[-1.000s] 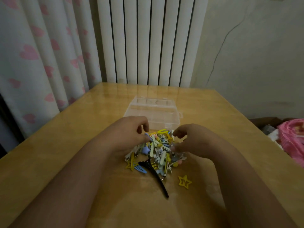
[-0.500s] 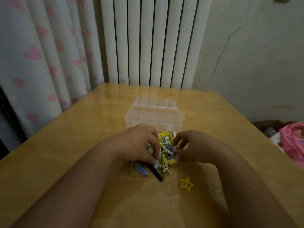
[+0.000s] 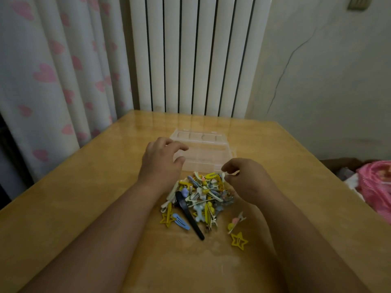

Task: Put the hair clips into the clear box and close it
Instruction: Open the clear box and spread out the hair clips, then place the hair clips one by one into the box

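Open table [image 3: 84,208] flanks the clip pile [image 3: 198,195]; the clear box [image 3: 207,153] stands just behind.

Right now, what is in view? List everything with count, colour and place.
box: one, clear, mid-table behind the pile
clip pile: many, yellow, white, blue, pink, in front of the box
black clip: one, pile's near edge
blue clip: one, left of the black clip
star clips: two, yellow, either side of the pile's near end
table: one, wooden
curtain: one, white with pink hearts, left
radiator: one, white, behind the table
pink bundle: one, right edge
left hand: fingers spread over the box's near left corner
right hand: fingers curled at the pile's far right; any grip unclear
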Available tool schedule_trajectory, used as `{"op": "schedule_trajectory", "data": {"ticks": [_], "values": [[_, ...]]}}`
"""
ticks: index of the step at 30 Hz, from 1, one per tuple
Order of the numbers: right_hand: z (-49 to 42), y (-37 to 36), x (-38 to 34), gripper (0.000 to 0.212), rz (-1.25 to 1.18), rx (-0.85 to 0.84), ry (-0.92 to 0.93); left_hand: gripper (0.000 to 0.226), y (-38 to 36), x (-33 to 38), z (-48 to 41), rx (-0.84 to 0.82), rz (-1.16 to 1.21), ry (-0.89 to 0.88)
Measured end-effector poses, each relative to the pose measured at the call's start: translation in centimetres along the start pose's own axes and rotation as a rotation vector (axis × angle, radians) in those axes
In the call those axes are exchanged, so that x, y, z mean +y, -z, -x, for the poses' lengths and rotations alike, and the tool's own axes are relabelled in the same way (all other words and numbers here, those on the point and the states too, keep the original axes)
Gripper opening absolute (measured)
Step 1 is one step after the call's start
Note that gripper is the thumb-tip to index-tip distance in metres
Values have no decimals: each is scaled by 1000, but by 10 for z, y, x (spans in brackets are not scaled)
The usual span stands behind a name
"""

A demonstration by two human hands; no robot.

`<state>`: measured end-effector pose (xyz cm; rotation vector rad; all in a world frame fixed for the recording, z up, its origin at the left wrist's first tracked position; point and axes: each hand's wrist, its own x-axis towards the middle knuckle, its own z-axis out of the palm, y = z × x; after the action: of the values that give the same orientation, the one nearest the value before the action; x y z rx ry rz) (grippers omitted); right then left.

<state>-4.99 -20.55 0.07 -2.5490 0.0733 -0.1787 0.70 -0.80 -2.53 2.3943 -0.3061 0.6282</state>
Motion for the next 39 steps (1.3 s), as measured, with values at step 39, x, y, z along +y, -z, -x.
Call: {"op": "schedule_trajectory", "data": {"ticks": [39], "values": [[-32,-18,-21,53,286,-347,150,7,-2,-28,-22,-199,15,248]]}}
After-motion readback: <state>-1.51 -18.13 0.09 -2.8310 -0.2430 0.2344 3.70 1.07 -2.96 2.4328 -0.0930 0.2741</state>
